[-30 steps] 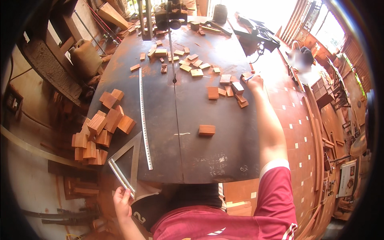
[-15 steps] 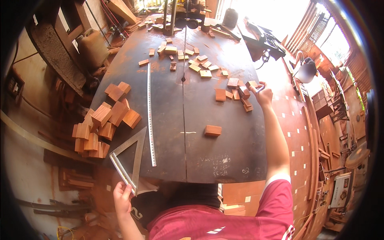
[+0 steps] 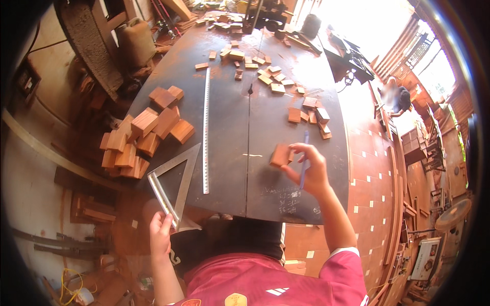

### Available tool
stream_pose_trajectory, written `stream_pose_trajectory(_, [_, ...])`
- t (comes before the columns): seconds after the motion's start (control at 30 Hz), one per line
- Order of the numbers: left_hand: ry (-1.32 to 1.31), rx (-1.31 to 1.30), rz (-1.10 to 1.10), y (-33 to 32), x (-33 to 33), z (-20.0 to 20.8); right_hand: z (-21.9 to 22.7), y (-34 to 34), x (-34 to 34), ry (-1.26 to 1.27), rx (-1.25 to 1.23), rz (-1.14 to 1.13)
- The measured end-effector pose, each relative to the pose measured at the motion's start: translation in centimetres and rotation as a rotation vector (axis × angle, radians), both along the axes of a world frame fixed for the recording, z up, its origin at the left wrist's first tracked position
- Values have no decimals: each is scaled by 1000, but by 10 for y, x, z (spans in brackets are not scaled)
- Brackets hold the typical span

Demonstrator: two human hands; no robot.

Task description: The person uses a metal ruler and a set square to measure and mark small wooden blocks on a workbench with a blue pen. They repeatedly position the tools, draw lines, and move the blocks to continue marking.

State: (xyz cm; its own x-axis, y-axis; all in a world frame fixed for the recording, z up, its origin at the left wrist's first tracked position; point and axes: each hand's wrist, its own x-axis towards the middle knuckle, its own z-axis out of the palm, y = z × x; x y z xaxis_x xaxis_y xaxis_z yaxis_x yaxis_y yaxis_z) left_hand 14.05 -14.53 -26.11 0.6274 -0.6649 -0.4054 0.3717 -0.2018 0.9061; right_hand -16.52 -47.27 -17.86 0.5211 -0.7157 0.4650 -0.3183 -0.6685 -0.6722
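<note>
your left hand [image 3: 161, 233] is closed on the lower end of the metal triangle square [image 3: 187, 178], whose upper part lies over the tabletop's [image 3: 229, 173] near left edge. your right hand [image 3: 311, 166] is partly curled, holding a blue pen [image 3: 304, 171], with thumb and forefinger at the right side of a tilted wooden block [image 3: 280, 155]; you cannot tell whether that block is lifted. the white ruler [image 3: 206, 132] lies between the square and that block.

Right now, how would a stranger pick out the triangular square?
Find the big dark table, then its near left edge. There the left hand holds a metal set square by its lower end. Unlike the straight white ruler nearby, it is an open triangle with one thick silver side.
</note>
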Motion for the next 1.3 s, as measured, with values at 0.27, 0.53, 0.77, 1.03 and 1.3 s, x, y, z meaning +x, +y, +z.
stream_pose_trajectory(0.27, [-974, 179, 189, -13, -23, 39, -6, 35, 64, 280, 122, 601])
stream_pose_trajectory(0.53, [-1265, 164, -101, -88, -46, 49, -26, 30, 71, 231, 86, 667])
stream_pose_trajectory(0.77, [-1088, 487, -310, -126, -50, 55, -30, 45, 73, 283, -147, 487])
stream_pose_trajectory(1.03, [-1087, 454, -359, -132, -39, 39, -40, 45, 71, 203, 6, 522])
stream_pose_trajectory(1.3, [-665, 346, -364, -122, -33, 47, -39, 45, 69, 187, 141, 558])
